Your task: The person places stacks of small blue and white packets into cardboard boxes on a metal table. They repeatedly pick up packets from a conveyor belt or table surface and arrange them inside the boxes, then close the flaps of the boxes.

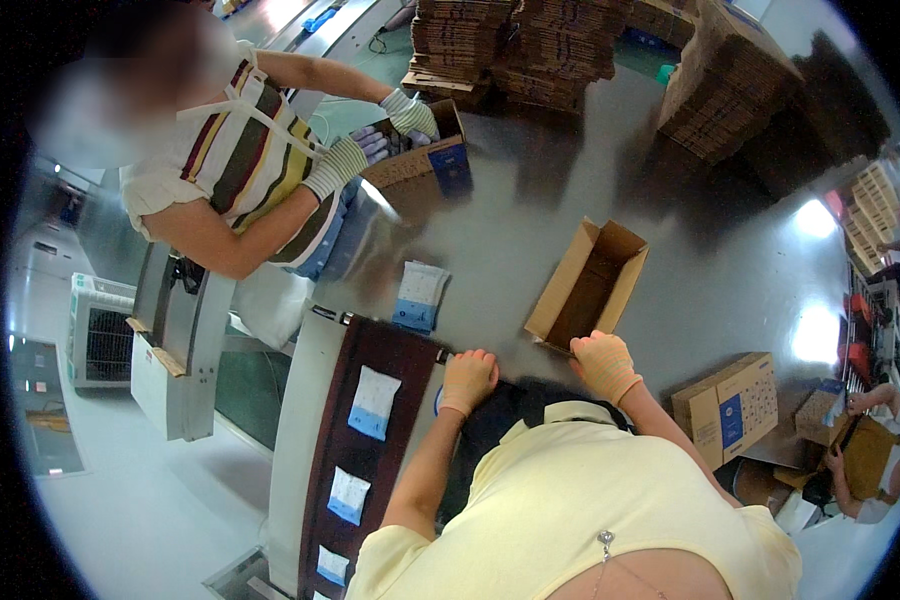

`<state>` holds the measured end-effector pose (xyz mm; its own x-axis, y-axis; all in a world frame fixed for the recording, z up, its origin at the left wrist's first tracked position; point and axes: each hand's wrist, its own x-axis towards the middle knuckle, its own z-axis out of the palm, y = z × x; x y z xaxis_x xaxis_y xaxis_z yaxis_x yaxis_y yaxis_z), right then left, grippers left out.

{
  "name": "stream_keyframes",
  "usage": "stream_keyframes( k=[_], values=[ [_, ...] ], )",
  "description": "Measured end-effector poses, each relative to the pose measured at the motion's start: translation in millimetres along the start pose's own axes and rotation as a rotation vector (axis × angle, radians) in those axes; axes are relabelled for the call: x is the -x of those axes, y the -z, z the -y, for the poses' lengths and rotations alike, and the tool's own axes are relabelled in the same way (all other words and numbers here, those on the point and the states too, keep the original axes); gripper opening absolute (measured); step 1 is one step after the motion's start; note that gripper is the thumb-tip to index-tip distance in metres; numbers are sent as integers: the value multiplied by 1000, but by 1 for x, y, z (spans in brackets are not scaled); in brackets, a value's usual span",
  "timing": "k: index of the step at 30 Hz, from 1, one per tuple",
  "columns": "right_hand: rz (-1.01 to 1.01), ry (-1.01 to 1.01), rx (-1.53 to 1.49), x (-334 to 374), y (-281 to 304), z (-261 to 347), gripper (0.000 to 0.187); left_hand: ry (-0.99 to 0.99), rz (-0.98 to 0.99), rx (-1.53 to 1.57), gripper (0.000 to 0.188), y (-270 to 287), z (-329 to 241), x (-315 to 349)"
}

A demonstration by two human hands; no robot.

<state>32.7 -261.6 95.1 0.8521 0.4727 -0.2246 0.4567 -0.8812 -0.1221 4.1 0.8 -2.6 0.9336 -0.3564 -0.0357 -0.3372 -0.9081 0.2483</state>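
Observation:
An open cardboard box [635,275] lies tilted on the metal table, its inside bare brown. My right hand [606,366], in a thin striped glove, grips the near edge of this box, with its fingertips partly hidden. My left hand [469,380], gloved alike, is curled by the table's near edge beside the end of the conveyor belt [365,350]. What it holds, if anything, is hidden. White and blue packets ride on the belt, one packet [374,403] nearest my left hand. A small stack of similar packets [420,296] sits on the table past the belt's end.
Across the table, another person's gloved hands [410,115] work in a second box [425,170]. Tall stacks of flat cardboard [725,85] stand at the back. A printed carton [728,408] rests right of me. Another worker [885,450] is at far right.

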Motion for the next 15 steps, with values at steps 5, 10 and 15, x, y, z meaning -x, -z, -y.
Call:
stream_keyframes(
  k=[5,10,15],
  values=[
    [-5,-5,6,-1,1,1,17,13,13,-7,15,-1,0,0],
    [8,-8,13,-2,1,1,18,-2,-26,11,15,1,0,0],
    [20,-20,-6,-2,3,2,18,6,-18,-26,14,0,1,1]
  ],
)
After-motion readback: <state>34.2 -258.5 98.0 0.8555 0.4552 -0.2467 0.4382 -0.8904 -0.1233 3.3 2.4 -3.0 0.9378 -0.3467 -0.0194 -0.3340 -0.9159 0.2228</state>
